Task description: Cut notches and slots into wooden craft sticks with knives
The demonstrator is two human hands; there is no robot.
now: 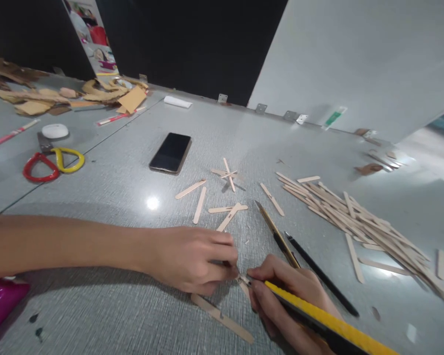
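My left hand [194, 259] lies on the grey table [107, 197], fingers curled and pressing down a wooden craft stick [222, 318] whose end runs out toward me. My right hand [288, 301] grips a yellow and black utility knife [318, 318], its blade tip meeting the stick just under my left fingertips. A second utility knife [276, 232] and a black pen [320, 273] lie just beyond my right hand.
Loose sticks [214, 199] lie ahead, with a large pile of sticks [358, 222] at right. A black phone [170, 153] rests mid-table. Red and yellow scissors [54, 162], a white round object [55, 130] and cardboard scraps [77, 93] sit at left. A pink object [0, 301] is near the left edge.
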